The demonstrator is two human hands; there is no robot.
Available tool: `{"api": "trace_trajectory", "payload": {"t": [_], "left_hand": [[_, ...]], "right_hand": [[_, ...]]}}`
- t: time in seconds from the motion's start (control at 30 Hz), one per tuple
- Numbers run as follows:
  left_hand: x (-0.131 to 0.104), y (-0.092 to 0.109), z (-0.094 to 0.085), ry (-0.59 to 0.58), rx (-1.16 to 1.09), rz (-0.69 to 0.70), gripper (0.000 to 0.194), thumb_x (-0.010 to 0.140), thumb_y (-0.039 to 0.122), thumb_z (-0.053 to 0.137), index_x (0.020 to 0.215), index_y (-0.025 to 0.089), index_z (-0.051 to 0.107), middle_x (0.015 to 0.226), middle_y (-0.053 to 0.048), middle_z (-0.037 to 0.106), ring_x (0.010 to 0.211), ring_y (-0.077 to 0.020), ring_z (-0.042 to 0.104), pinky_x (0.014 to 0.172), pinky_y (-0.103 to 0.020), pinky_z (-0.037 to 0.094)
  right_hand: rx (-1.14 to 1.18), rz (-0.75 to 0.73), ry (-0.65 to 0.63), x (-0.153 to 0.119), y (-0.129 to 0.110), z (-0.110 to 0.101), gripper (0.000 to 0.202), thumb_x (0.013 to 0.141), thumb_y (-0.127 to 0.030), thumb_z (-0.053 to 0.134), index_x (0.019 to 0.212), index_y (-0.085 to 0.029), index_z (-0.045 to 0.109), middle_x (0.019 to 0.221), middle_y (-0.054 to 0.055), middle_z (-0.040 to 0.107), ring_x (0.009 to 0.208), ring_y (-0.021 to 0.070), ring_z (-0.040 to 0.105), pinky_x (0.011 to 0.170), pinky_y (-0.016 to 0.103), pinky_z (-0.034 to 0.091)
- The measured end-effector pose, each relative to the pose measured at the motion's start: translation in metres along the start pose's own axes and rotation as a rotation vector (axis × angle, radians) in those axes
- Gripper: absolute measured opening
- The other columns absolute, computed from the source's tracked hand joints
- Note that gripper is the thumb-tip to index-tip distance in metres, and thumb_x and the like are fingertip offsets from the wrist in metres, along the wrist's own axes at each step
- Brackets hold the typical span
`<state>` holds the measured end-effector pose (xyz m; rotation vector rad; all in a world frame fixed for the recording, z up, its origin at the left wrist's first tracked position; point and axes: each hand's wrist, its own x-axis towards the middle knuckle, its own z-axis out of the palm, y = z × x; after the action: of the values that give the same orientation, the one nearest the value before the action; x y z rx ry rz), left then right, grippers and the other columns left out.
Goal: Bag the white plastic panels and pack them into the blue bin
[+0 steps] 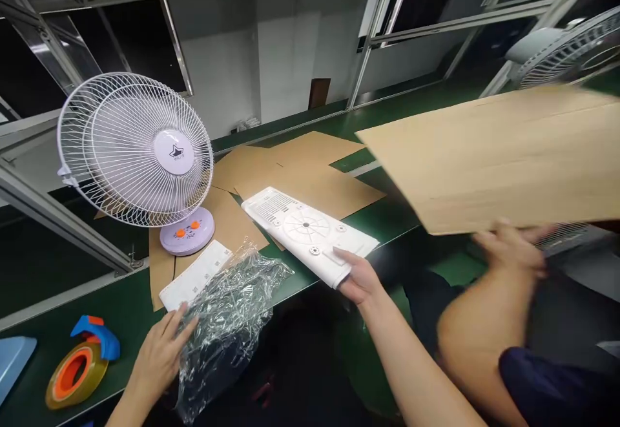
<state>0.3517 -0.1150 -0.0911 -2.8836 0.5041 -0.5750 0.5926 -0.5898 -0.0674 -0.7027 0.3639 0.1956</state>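
Observation:
My right hand (359,278) grips the near end of a long white flat piece (303,228), thumb on top and fingers underneath. A round pattern, rows of slots and several small round marks show on its face; I cannot tell if they are printed or moulded. My left hand (157,353) has its fingers stretched out at the edge of a crumpled clear plastic bag (232,304), which hangs over the bench edge. Just beyond those fingertips lies a white sheet with small printed squares (196,278). Flat brown cardboard (314,185) lies under and behind the white piece.
A lilac desk fan (138,149) with orange knobs stands at the left on cardboard. A tape roll in a blue dispenser (80,372) sits on the green bench (29,314). At right, a co-worker's hand (511,249) holds a large cardboard sheet (504,159); another fan (571,52) is behind.

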Motion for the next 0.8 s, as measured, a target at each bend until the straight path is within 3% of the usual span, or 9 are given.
{"api": "trace_trajectory", "payload": {"t": [0.07, 0.13, 0.2, 0.27, 0.37, 0.5, 0.63, 0.7, 0.8], "left_hand": [[-0.001, 0.003, -0.005, -0.038, -0.066, 0.191, 0.084, 0.083, 0.006, 0.053, 0.159, 0.039, 0.059, 0.168, -0.003, 0.054, 0.144, -0.036, 0.061, 0.109, -0.049, 0.06], [0.002, 0.006, -0.01, -0.083, -0.121, 0.291, 0.085, 0.085, 0.012, 0.06, 0.166, 0.036, 0.051, 0.17, -0.003, 0.051, 0.146, -0.0342, 0.061, 0.112, -0.045, 0.06], [0.004, 0.008, -0.009, -0.074, -0.138, 0.318, 0.079, 0.092, 0.024, 0.067, 0.168, 0.033, 0.049, 0.167, -0.006, 0.054, 0.14, -0.0333, 0.066, 0.107, -0.04, 0.063], [0.005, 0.008, 0.0, -0.003, -0.144, 0.292, 0.065, 0.097, 0.034, 0.069, 0.16, 0.033, 0.058, 0.158, -0.007, 0.064, 0.131, -0.0333, 0.073, 0.099, -0.037, 0.066], [0.008, 0.004, 0.017, -0.036, -0.228, 0.122, 0.036, 0.103, 0.032, 0.057, 0.134, 0.036, 0.075, 0.127, -0.007, 0.082, 0.106, -0.0287, 0.081, 0.083, -0.032, 0.067], [0.034, 0.0, 0.02, -0.287, -0.375, -0.36, 0.041, 0.109, 0.035, 0.037, 0.124, 0.031, 0.076, 0.103, -0.006, 0.084, 0.086, -0.0271, 0.081, 0.071, -0.031, 0.06], [0.094, 0.003, -0.001, -0.119, -0.621, -0.702, 0.044, 0.11, 0.052, 0.038, 0.117, 0.027, 0.073, 0.094, -0.005, 0.083, 0.087, -0.0278, 0.079, 0.071, -0.03, 0.057], [0.13, 0.005, -0.014, -0.004, -0.733, -0.747, 0.045, 0.106, 0.057, 0.044, 0.112, 0.024, 0.074, 0.094, -0.006, 0.082, 0.089, -0.0278, 0.078, 0.073, -0.03, 0.057], [0.183, 0.011, -0.04, 0.178, -0.775, -0.767, 0.04, 0.101, 0.054, 0.049, 0.107, 0.023, 0.074, 0.097, -0.006, 0.081, 0.092, -0.0275, 0.076, 0.077, -0.031, 0.056]], "right_hand": [[0.003, 0.011, -0.008, -0.001, 0.003, -0.001, 0.06, 0.08, -0.006, 0.074, 0.138, -0.016, 0.069, 0.133, 0.014, 0.078, 0.123, 0.0359, 0.076, 0.107, 0.056, 0.066], [0.012, -0.005, -0.034, -0.003, 0.005, -0.003, 0.065, 0.076, -0.002, 0.076, 0.14, -0.016, 0.068, 0.131, 0.013, 0.079, 0.124, 0.0357, 0.076, 0.109, 0.055, 0.065], [0.016, -0.034, -0.076, -0.005, 0.009, -0.002, 0.072, 0.073, 0.0, 0.078, 0.142, -0.018, 0.068, 0.131, 0.012, 0.08, 0.125, 0.0359, 0.076, 0.11, 0.055, 0.064], [0.014, -0.088, -0.098, -0.008, 0.015, -0.001, 0.077, 0.069, -0.001, 0.083, 0.142, -0.019, 0.068, 0.131, 0.011, 0.08, 0.124, 0.0366, 0.076, 0.112, 0.057, 0.063], [-0.028, -0.184, -0.081, -0.016, 0.025, 0.001, 0.08, 0.062, -0.008, 0.094, 0.138, -0.019, 0.072, 0.129, 0.011, 0.08, 0.125, 0.0381, 0.075, 0.116, 0.058, 0.059], [-0.149, -0.279, -0.075, -0.031, 0.036, 0.0, 0.072, 0.057, -0.027, 0.105, 0.123, -0.015, 0.079, 0.125, 0.015, 0.081, 0.123, 0.0413, 0.075, 0.118, 0.062, 0.055], [-0.357, -0.471, -0.064, -0.051, 0.036, -0.004, 0.06, 0.063, -0.045, 0.103, 0.111, -0.015, 0.083, 0.116, 0.016, 0.083, 0.11, 0.0423, 0.078, 0.112, 0.066, 0.058], [-0.506, -0.636, -0.076, -0.062, 0.032, -0.006, 0.052, 0.072, -0.048, 0.097, 0.112, -0.018, 0.084, 0.116, 0.016, 0.083, 0.11, 0.0412, 0.078, 0.111, 0.065, 0.059], [-0.691, -0.925, -0.082, -0.075, 0.027, -0.011, 0.044, 0.085, -0.039, 0.087, 0.124, -0.021, 0.081, 0.126, 0.014, 0.08, 0.117, 0.0383, 0.077, 0.113, 0.059, 0.06]]}}
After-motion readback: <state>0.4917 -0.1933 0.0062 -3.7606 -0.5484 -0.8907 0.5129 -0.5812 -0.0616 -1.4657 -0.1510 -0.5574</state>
